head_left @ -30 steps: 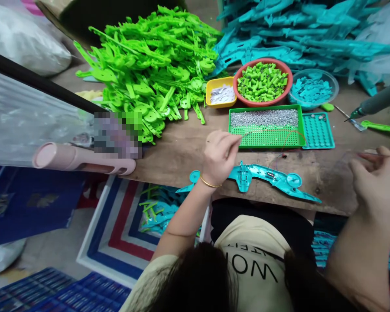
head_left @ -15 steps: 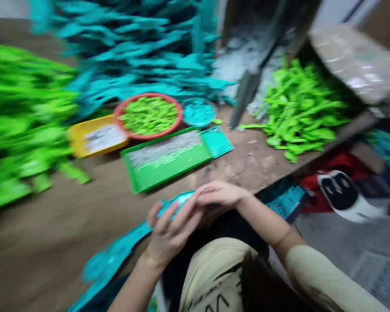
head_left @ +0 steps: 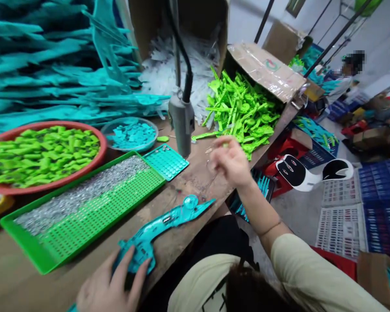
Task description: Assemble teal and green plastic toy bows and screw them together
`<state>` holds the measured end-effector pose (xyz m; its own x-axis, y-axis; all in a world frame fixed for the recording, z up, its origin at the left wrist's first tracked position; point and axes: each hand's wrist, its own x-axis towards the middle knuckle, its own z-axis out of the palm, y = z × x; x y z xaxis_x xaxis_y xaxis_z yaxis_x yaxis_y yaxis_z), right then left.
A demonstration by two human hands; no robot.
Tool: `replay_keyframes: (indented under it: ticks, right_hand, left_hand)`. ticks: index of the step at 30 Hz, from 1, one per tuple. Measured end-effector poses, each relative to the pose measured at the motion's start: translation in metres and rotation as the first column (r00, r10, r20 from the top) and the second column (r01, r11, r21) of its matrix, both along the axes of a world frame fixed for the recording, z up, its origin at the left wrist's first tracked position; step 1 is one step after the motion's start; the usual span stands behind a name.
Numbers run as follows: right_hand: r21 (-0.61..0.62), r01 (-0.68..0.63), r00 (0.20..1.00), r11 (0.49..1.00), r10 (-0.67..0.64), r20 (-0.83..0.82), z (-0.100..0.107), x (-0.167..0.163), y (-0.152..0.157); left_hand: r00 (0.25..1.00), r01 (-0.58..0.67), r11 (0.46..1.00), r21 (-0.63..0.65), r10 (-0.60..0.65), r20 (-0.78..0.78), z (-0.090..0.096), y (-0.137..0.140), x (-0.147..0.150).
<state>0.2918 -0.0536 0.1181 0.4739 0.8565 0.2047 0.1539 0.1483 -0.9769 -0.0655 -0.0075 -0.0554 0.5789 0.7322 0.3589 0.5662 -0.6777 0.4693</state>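
Note:
A long, curved teal plastic shell half (head_left: 164,222) lies on the workbench with its hollow, moulded side up. My left hand (head_left: 108,284) holds its wide near end, with fingers and thumb on either side. A thin clear strand seems to cross the bench beside the shell. My right hand (head_left: 230,162) is raised over the bench edge, away from the shell and in front of a heap of lime-green plastic parts (head_left: 243,108). Its fingers are bent and blurred, so whether they hold anything is unclear. A grey electric screwdriver (head_left: 182,125) hangs upright left of it.
A green ribbed tray (head_left: 94,216) of small metal screws lies beside a teal grid plate (head_left: 167,162). Behind are a red basin (head_left: 102,149) of green pieces and a clear bowl (head_left: 154,134) of teal bits. Teal shells are stacked at left; crates (head_left: 341,212) stand on the floor.
My hands were together over a teal piece; now they are apart. The right has moved forward toward the green heap, while the left holds the shell on the bench. The view has turned right.

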Motion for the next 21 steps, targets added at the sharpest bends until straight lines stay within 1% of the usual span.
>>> replay_keyframes:
  ticks: [1,2,3,4,5,6,8,10,11,13,15,17,19,21]
  right_hand:
    - [-0.091,-0.175,0.981,0.98,0.181,0.062,-0.01,-0.019,0.002]
    - [-0.178,-0.321,0.929,0.93,0.346,0.131,-0.022,-0.038,0.004]
    - [-0.252,-0.412,0.858,0.876,0.466,0.216,-0.033,-0.055,0.004]
    - [-0.312,-0.451,0.781,0.836,0.539,0.315,-0.044,-0.069,0.003]
    - [-0.356,-0.452,0.704,0.818,0.572,0.421,-0.054,-0.08,0.002]
    - [-0.393,-0.426,0.627,0.815,0.579,0.521,-0.063,-0.086,0.001]
    - [-0.458,-0.378,0.445,0.805,0.591,0.673,-0.078,-0.091,0.002]
    - [-0.498,-0.327,0.275,0.803,0.585,0.763,-0.087,-0.092,0.006]
    - [-0.504,-0.314,0.206,0.804,0.576,0.791,-0.09,-0.093,0.008]
    - [-0.508,-0.307,0.102,0.805,0.558,0.823,-0.09,-0.095,0.01]
    - [-0.507,-0.311,0.039,0.804,0.543,0.839,-0.086,-0.098,0.011]
    - [-0.507,-0.34,0.013,0.792,0.542,0.84,-0.081,-0.1,0.012]
    - [-0.508,-0.403,0.037,0.761,0.568,0.822,-0.077,-0.102,0.014]
    - [-0.502,-0.481,0.118,0.719,0.621,0.775,-0.073,-0.104,0.015]
  left_hand:
    - [0.997,-0.044,0.998,0.04,0.047,-0.06,0.006,-0.003,0.008]
    - [0.996,-0.049,0.997,0.062,0.053,-0.076,0.014,-0.007,0.015]
    - [0.994,-0.058,0.997,0.051,0.062,-0.086,0.022,-0.012,0.02]
    - [0.996,-0.046,0.998,0.03,0.048,-0.075,0.03,-0.016,0.024]
    - [0.998,-0.041,0.999,0.023,0.042,-0.043,0.037,-0.021,0.025]
    - [0.999,-0.039,0.999,0.018,0.04,-0.027,0.042,-0.024,0.024]
    - [0.996,-0.089,0.996,0.025,0.089,0.022,0.046,-0.029,0.021]
    - [0.985,-0.161,0.987,0.017,0.159,0.065,0.045,-0.034,0.015]
    - [0.98,-0.188,0.982,-0.001,0.188,0.066,0.044,-0.036,0.013]
    - [0.972,-0.221,0.975,-0.033,0.222,0.07,0.041,-0.04,0.01]
    - [0.969,-0.228,0.972,-0.053,0.232,0.086,0.041,-0.043,0.011]
    - [0.965,-0.226,0.971,-0.073,0.233,0.116,0.042,-0.043,0.014]
    - [0.959,-0.214,0.969,-0.127,0.233,0.163,0.046,-0.042,0.019]
    - [0.943,-0.174,0.959,-0.224,0.228,0.243,0.051,-0.04,0.024]
